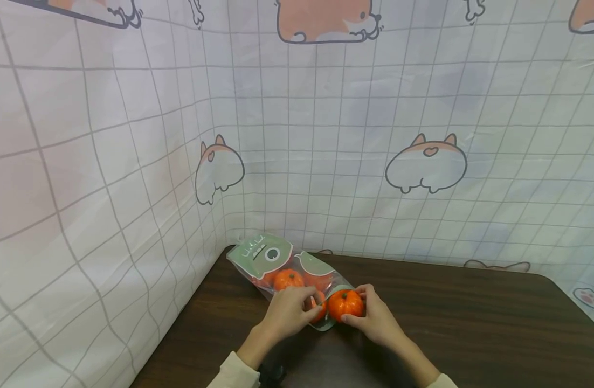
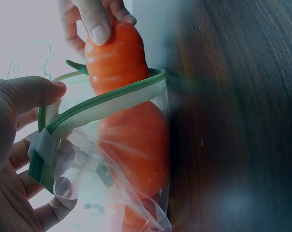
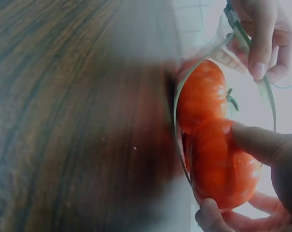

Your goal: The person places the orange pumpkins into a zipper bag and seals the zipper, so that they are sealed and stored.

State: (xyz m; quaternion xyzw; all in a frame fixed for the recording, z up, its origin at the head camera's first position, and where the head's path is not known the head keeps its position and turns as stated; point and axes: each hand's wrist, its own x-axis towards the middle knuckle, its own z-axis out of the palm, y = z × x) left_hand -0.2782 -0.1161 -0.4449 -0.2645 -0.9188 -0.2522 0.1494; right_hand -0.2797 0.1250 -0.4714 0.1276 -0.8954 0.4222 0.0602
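A clear zip bag [image 1: 263, 257] with a green cartoon print lies on the table, its mouth toward me. Several small orange pumpkins show inside it, such as one near its middle [image 1: 288, 278]. My left hand [image 1: 289, 312] pinches the open rim; a white slider [image 2: 41, 145] sits on the green zip strip [image 2: 107, 100] beside those fingers. In my right hand [image 1: 377, 318] is another pumpkin [image 3: 223, 166], gripped between thumb and fingers at the mouth. It is partly within the opening in the right wrist view, close against a pumpkin [image 3: 201, 94] inside.
The dark wooden table [image 1: 462, 323] stretches to the right of the hands. White grid-patterned cloth [image 1: 326, 161] with cartoon dogs hangs behind and along the left side. A small black object [image 1: 273, 373] is by the left sleeve.
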